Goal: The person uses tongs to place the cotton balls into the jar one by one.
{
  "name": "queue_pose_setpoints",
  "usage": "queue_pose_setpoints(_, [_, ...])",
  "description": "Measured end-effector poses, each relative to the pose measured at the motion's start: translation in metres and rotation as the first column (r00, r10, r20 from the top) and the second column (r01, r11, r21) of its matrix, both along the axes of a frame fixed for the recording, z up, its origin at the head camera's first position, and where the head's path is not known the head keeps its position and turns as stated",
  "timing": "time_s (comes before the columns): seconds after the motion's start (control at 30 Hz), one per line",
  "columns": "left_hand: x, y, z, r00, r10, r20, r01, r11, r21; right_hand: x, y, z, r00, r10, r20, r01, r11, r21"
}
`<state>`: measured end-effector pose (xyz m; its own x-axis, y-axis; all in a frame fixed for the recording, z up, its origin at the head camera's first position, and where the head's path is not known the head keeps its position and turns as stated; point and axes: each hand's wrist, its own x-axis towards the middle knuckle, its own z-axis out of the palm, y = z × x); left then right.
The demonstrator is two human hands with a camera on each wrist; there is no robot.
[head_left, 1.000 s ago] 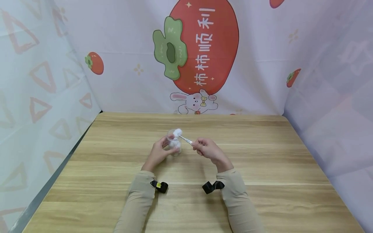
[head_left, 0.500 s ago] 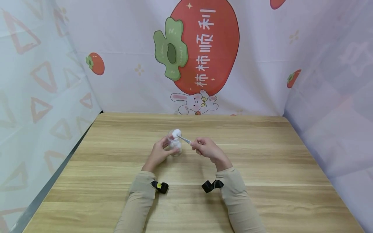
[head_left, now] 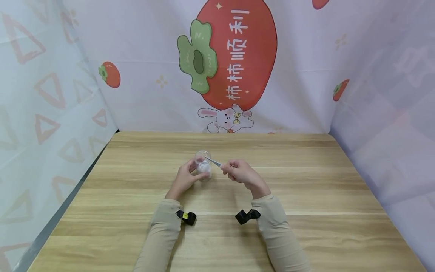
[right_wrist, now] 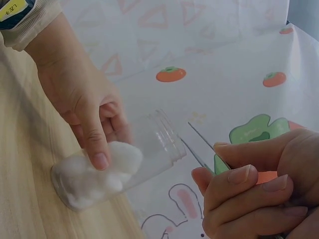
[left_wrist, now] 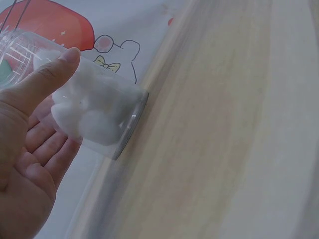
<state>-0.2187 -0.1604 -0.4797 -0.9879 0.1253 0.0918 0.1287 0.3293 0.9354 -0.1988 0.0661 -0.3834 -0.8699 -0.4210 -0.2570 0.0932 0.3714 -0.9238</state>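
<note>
My left hand [head_left: 185, 178] holds a clear jar [head_left: 203, 163] upright near the middle of the table, thumb on one side and fingers on the other. White cotton balls [left_wrist: 94, 112] fill the lower part of the jar, as the left wrist view shows. Between thumb and fingers my right hand [head_left: 242, 174] pinches metal tweezers [right_wrist: 197, 155]. Their two tips stand apart at the uncovered jar mouth [right_wrist: 169, 134], with nothing between them. In the right wrist view, the cotton balls [right_wrist: 94, 177] lie well below the threaded rim.
A wooden table [head_left: 306, 189] stretches out on both sides of the arms. Behind it hangs a white cloth [head_left: 142, 102] printed with persimmons and a rabbit. More printed cloth [head_left: 44, 102] hangs at the left, and pale cloth [head_left: 391, 113] at the right.
The cotton ball in the tweezers has left their tips and now lies inside the jar. The tweezers have shifted slightly left; my left hand keeps its grip on the jar.
</note>
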Motion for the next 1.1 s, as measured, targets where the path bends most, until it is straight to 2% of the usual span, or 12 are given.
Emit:
queue_pose_setpoints(0.1, [0.000,-0.001,-0.003,1.000,0.000,-0.011,0.000,1.000,0.013,0.001,-0.001,-0.002,1.000,0.000,0.005,0.000,1.000,-0.003])
queue_pose_setpoints(0.27, [0.001,-0.002,-0.002,1.000,0.003,-0.008,-0.003,1.000,-0.007,0.001,0.003,-0.004,1.000,-0.014,0.008,0.015,1.000,-0.021])
queue_pose_setpoints(0.53, [0.001,-0.001,0.001,1.000,0.003,-0.003,-0.003,1.000,0.004,0.004,0.017,-0.004,0.996,-0.094,-0.003,0.094,0.995,-0.018])
queue_pose_setpoints(0.87, [0.002,-0.001,0.000,1.000,0.004,0.008,-0.004,1.000,0.001,-0.002,0.047,-0.019,0.985,-0.171,0.018,0.171,0.985,-0.025])
queue_pose_setpoints(1.03, [0.002,-0.001,0.000,1.000,0.001,0.006,-0.001,1.000,0.008,-0.006,0.059,-0.021,0.978,-0.209,0.021,0.210,0.977,-0.025])
queue_pose_setpoints(1.1, [0.004,0.000,0.006,1.000,0.005,0.022,-0.005,1.000,0.004,-0.006,0.063,-0.021,0.975,-0.223,0.019,0.223,0.974,-0.024])
